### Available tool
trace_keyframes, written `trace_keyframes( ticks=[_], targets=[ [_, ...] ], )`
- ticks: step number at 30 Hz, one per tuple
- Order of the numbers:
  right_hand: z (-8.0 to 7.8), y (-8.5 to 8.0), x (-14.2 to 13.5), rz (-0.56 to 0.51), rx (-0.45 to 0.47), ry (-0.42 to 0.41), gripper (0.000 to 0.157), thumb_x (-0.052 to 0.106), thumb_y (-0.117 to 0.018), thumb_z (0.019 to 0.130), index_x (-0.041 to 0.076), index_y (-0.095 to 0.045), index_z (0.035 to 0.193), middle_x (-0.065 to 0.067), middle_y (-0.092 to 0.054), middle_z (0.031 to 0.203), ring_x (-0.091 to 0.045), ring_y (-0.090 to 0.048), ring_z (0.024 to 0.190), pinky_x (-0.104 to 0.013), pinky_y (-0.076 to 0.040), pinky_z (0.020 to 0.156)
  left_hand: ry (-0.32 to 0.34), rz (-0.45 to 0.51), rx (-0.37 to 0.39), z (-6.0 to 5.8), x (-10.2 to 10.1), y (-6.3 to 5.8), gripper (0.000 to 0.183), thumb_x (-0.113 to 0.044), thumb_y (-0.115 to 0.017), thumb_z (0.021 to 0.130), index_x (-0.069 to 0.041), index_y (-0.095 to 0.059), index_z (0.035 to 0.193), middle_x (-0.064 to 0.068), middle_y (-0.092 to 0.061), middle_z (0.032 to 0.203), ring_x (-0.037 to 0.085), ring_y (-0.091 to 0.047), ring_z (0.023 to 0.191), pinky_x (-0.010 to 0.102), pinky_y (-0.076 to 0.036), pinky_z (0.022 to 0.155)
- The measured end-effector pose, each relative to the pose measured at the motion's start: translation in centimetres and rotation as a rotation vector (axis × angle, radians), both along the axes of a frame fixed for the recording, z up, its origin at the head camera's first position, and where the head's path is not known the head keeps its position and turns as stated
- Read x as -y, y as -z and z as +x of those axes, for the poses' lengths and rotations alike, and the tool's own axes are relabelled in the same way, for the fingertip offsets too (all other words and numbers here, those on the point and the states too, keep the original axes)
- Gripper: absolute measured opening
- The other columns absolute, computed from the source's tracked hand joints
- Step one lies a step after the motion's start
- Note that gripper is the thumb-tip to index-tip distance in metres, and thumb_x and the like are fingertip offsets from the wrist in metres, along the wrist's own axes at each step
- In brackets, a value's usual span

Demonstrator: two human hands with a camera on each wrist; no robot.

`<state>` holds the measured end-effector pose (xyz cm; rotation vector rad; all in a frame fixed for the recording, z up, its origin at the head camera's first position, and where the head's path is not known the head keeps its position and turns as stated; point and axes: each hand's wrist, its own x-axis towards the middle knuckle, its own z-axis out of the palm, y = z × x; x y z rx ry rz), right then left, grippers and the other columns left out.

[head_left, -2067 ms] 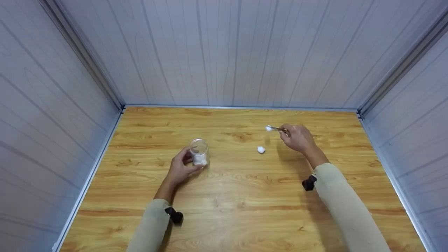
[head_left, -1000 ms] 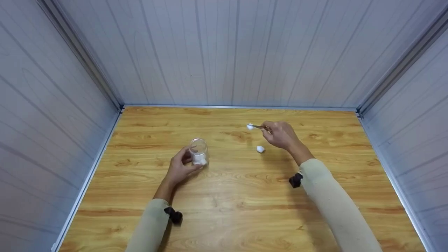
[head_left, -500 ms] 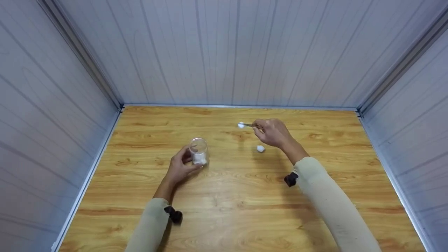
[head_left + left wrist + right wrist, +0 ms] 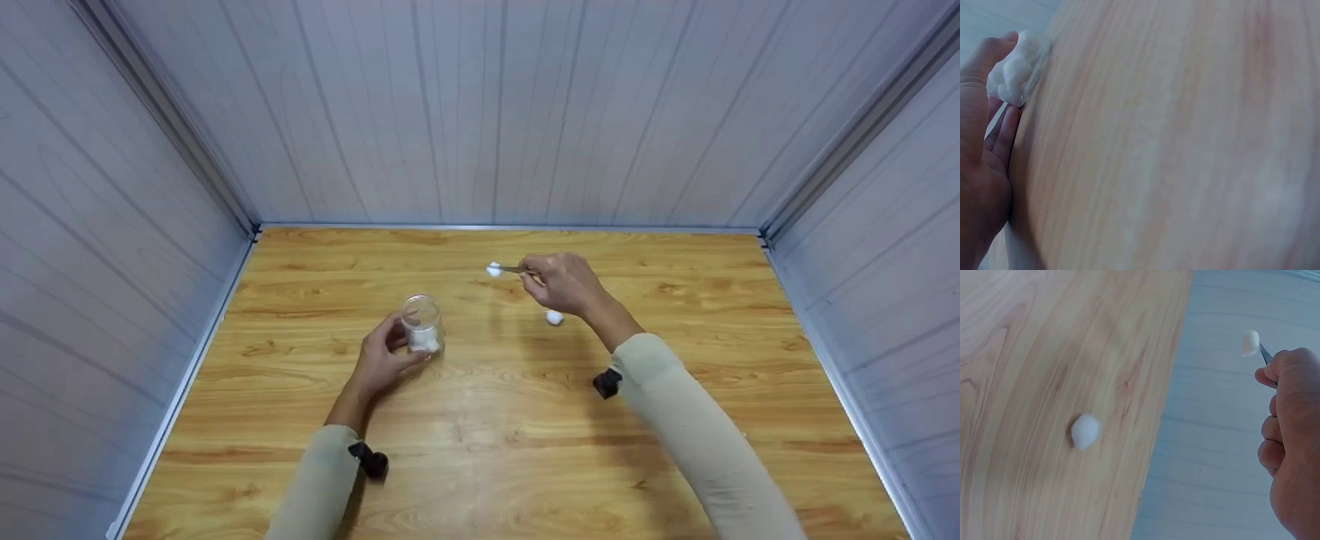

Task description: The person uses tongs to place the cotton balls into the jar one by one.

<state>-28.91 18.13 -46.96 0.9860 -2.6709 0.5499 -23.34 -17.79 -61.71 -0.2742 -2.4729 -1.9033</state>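
My left hand (image 4: 380, 364) grips a clear jar (image 4: 421, 311) that stands on the table, its thumb and fingers around the sides. White cotton balls (image 4: 1019, 67) lie in the bottom of the jar; how many is hard to tell. Pinched in my right hand (image 4: 562, 283) is a pair of metal tweezers (image 4: 511, 268). Their tips hold one cotton ball (image 4: 493, 269) in the air, to the right of and beyond the jar. A second cotton ball (image 4: 1085, 432) rests on the table below the right hand, apart from it.
The wood-grain table (image 4: 480, 450) is bounded by pale panel walls at the back (image 4: 465, 112), left and right. A dark wrist camera (image 4: 606, 382) sits at the right cuff, another (image 4: 371, 461) at the left.
My right hand has moved left with the tweezers and their cotton ball, coming closer to the jar. The left hand and the jar stay where they were, as does the loose cotton ball.
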Motion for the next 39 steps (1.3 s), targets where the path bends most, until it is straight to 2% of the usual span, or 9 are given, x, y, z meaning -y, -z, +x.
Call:
trace_keyframes(
  ticks=[4, 8, 18, 23, 28, 39],
  targets=[
    [0.2, 0.0, 0.8, 0.0, 0.006, -0.008, 0.019, 0.015, -0.068, 0.109, 0.004, -0.081, 0.115, -0.016, -0.087, 0.096, -0.031, -0.074, 0.066, -0.048, -0.061, 0.06, -0.003, -0.007, 0.001, 0.0, 0.0, 0.1, 0.073, 0.002, -0.095, 0.087, -0.007, -0.065, 0.153, 0.016, -0.074, 0.14, 0.031, -0.071, 0.132, 0.024, -0.061, 0.111],
    [0.4, 0.1, 1.6, -0.015, 0.011, -0.019, 0.019, 0.016, -0.068, 0.11, 0.004, -0.082, 0.115, -0.016, -0.087, 0.096, -0.031, -0.077, 0.07, -0.05, -0.063, 0.062, -0.001, -0.017, 0.008, 0.0, -0.1, 0.1, 0.072, 0.001, -0.095, 0.087, -0.007, -0.064, 0.153, 0.017, -0.074, 0.138, 0.032, -0.071, 0.132, 0.029, -0.062, 0.113],
    [0.8, -0.2, 3.5, -0.024, -0.007, -0.065, 0.019, 0.016, -0.067, 0.11, 0.005, -0.082, 0.114, -0.013, -0.085, 0.092, -0.027, -0.07, 0.063, -0.039, -0.052, 0.056, 0.0, -0.02, 0.018, 0.0, -0.3, -0.1, 0.061, -0.001, -0.095, 0.089, -0.004, -0.068, 0.143, 0.021, -0.074, 0.14, 0.036, -0.071, 0.133, 0.038, -0.063, 0.116],
    [1.0, -0.3, 4.6, -0.025, -0.029, -0.092, 0.019, 0.015, -0.067, 0.109, 0.006, -0.083, 0.114, -0.013, -0.088, 0.097, -0.027, -0.075, 0.065, -0.041, -0.058, 0.057, 0.0, -0.022, 0.018, 0.0, -0.2, 0.1, 0.07, 0.001, -0.094, 0.088, -0.004, -0.064, 0.152, 0.02, -0.073, 0.142, 0.033, -0.071, 0.133, 0.031, -0.063, 0.114],
    [1.3, -0.5, 5.7, -0.026, -0.049, -0.118, 0.018, 0.014, -0.067, 0.107, 0.005, -0.082, 0.113, -0.011, -0.088, 0.097, -0.025, -0.075, 0.066, -0.04, -0.057, 0.056, -0.004, -0.024, 0.022, 0.0, -0.1, 0.0, 0.075, 0.002, -0.094, 0.088, -0.005, -0.062, 0.156, 0.019, -0.073, 0.142, 0.028, -0.07, 0.131, 0.023, -0.061, 0.11],
    [1.7, -1.2, 7.7, 0.009, -0.07, -0.151, 0.017, 0.016, -0.069, 0.107, 0.007, -0.083, 0.11, -0.008, -0.088, 0.097, -0.021, -0.067, 0.061, -0.039, -0.057, 0.055, -0.01, -0.035, 0.002, 0.2, -0.2, -0.2, 0.076, 0.001, -0.095, 0.088, -0.007, -0.062, 0.156, 0.018, -0.073, 0.141, 0.033, -0.071, 0.131, 0.029, -0.062, 0.113]
  ],
)
